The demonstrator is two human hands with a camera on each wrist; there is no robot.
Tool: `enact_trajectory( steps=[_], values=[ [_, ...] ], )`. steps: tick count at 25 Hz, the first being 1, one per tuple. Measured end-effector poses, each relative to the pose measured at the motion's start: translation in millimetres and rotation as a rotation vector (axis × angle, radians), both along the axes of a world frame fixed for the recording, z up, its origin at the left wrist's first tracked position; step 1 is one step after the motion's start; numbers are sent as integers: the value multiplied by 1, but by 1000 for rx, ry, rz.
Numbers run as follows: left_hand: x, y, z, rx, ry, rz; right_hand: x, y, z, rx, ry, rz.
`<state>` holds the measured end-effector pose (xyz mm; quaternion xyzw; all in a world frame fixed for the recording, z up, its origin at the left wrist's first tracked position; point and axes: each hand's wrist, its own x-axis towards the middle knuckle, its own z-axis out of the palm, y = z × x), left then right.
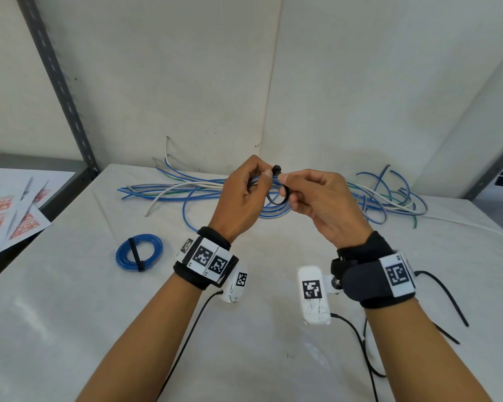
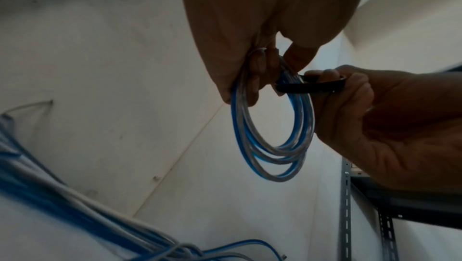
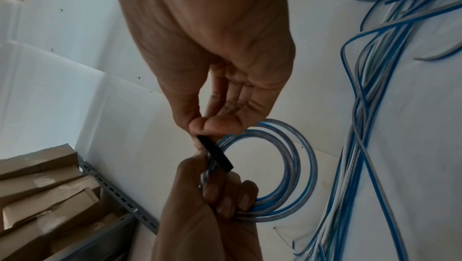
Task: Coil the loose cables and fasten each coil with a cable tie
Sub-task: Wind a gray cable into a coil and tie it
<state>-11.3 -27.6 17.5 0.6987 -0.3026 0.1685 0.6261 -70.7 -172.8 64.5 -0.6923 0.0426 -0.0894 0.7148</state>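
Above the white table (image 1: 99, 329) my left hand (image 1: 251, 185) grips a small coil of blue and clear cable (image 2: 272, 152), fingers curled round its top. A black cable tie (image 2: 312, 88) loops around the coil's strands beside those fingers. My right hand (image 1: 291, 194) pinches the tie's loop between thumb and forefinger. In the right wrist view the tie (image 3: 217, 154) runs from my right hand's fingertips (image 3: 207, 127) down to the left hand (image 3: 225, 202), with the coil (image 3: 295, 166) hanging behind. The head view shows the tie (image 1: 279, 202) as a black ring between both hands.
A finished blue coil (image 1: 139, 254) bound with a black tie lies at the left. Loose blue, white and green cables (image 1: 186, 190) sprawl along the back, more at the right (image 1: 389, 198). Spare black ties (image 1: 445, 297) lie by my right wrist. Printed papers (image 1: 9, 219) sit far left.
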Motion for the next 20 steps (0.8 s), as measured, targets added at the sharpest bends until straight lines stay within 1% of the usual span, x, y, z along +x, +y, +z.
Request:
enact_trajectory(
  steps=[2, 5, 7, 11, 13, 16, 18, 20],
  values=[
    [-4, 0, 1, 49, -58, 5, 0, -1, 1, 83, 42, 8],
    [-8, -1, 1, 80, -82, 12, 1, -3, 5, 251, 115, 21],
    [-8, 0, 2, 81, -100, 35, 0, -3, 5, 293, 115, 22],
    [-13, -2, 3, 89, -160, 51, 2, -3, 5, 314, 101, 17],
    [-12, -7, 1, 62, -109, 36, 2, -5, 6, 312, 98, 24],
    [-2, -8, -3, -53, 13, 49, -1, -6, 2, 244, 58, 51],
    [0, -5, -2, -70, 24, 54, -3, -5, -2, 185, 29, 65],
    [-1, -5, -1, -46, 4, 57, -3, -3, -3, 166, 5, 63]
  ],
)
